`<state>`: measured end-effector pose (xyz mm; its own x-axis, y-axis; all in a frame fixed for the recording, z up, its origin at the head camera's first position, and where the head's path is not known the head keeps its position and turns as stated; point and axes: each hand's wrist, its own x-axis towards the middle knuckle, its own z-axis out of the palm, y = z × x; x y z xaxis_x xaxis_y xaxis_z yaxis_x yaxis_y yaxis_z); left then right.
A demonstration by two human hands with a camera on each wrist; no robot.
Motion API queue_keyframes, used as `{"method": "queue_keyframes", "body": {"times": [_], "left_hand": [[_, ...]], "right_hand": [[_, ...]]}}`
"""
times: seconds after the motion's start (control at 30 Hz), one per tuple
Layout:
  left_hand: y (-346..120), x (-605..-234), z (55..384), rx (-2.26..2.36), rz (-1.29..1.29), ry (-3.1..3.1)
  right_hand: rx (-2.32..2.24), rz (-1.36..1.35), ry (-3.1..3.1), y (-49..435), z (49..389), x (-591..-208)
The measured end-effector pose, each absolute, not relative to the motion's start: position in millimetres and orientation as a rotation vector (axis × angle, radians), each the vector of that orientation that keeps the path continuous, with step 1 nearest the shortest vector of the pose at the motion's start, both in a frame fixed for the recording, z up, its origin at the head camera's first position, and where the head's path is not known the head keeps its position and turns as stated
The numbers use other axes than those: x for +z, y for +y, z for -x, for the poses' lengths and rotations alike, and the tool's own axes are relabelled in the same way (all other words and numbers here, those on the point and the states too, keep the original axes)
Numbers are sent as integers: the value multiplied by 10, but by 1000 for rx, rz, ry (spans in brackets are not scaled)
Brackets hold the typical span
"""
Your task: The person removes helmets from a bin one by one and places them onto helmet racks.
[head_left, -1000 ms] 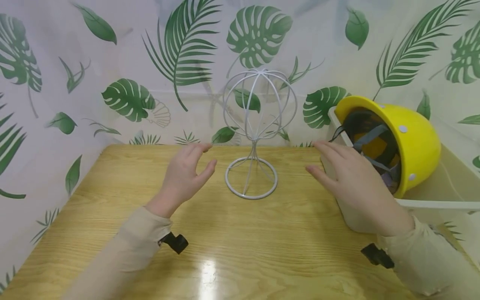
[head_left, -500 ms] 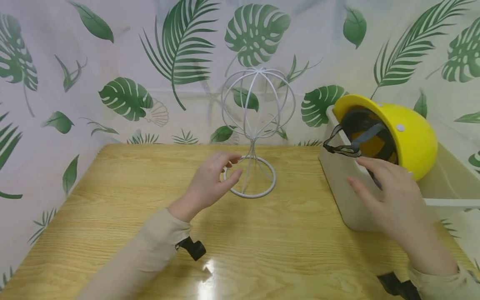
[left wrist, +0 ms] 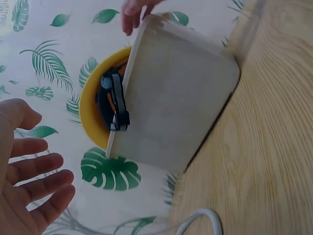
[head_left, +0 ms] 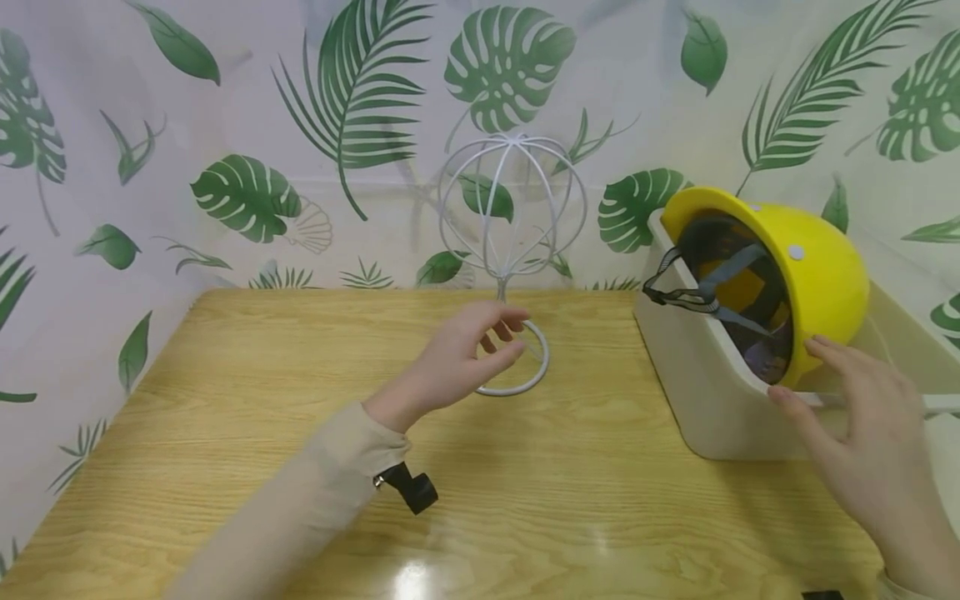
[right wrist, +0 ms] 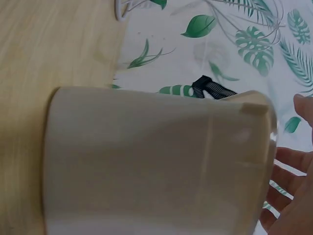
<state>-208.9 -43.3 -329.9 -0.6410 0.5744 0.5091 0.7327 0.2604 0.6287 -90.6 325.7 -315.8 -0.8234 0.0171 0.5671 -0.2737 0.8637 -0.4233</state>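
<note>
A yellow hard hat (head_left: 825, 267) lies tilted on its side in a cream plastic bin (head_left: 738, 417), its inside facing left. Its grey and black chin strap (head_left: 686, 298) hangs over the bin's left rim. My right hand (head_left: 870, 425) is over the bin's near rim, fingers loosely bent beside the hat's lower edge; whether they touch it I cannot tell. My left hand (head_left: 465, 354) hovers before the white wire head-form stand (head_left: 513, 167), hiding part of its base ring. Loosely curved fingers (left wrist: 44, 181) with nothing in them show in the left wrist view.
The wooden table (head_left: 300, 433) runs back to a leaf-patterned wall covering (head_left: 360, 192). The bin stands at the table's right side, the wire stand near the back middle. A black wrist camera (head_left: 408, 487) sits on the left sleeve.
My right hand has moved right and down, off the hat's front to the bin's near rim. My left hand has moved right, in front of the stand. Hat and bin stay put.
</note>
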Motion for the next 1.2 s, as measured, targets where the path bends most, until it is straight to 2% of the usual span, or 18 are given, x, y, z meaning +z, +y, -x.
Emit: {"method": "queue_keyframes", "body": {"times": [0.67,1.03,1.2], "left_hand": [[177,-3057,2107,-2036,1237,-2140],[336,-3064,2106,-2182,1227,-2099],[411,-3058,2132,-2340,1141,-2080]], "right_hand": [[598,-201,-2188,3280,937,-3574],[635,-93,-2330,3431,848,-3512],[637,10,-2384,3570,783,-3459]]}}
